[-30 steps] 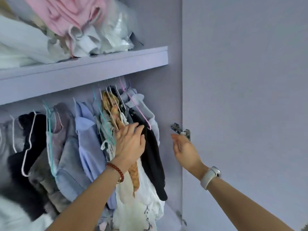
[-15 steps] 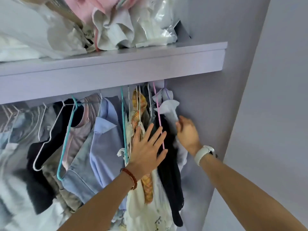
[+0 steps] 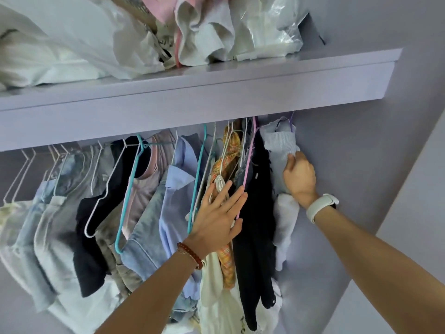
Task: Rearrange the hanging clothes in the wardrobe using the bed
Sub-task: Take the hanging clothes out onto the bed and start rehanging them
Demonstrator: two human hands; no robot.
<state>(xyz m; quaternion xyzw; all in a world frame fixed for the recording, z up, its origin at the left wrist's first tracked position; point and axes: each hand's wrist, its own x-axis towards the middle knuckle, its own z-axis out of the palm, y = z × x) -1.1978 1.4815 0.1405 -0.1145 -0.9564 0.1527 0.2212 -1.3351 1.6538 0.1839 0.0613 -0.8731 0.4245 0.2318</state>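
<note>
Since half a second ago the right hand (image 3: 299, 177) has pushed further in against the wardrobe's lilac side wall (image 3: 361, 165), and its grip now curls into the pale lavender knitted garment (image 3: 280, 150) hanging last on the right. The left hand (image 3: 216, 218) stays flat, fingers spread, pressing the bunched hangers beside the pink wire hanger (image 3: 248, 172) and the orange plaid cloth (image 3: 228, 150). No writing can be read. The hanging clothes run leftward under the lilac shelf (image 3: 216, 97): black garment (image 3: 257, 213), blue collared shirt (image 3: 178, 189), teal hanger (image 3: 127, 194). Crumpled white bags and clothes (image 3: 216, 32) sit atop the shelf.
</note>
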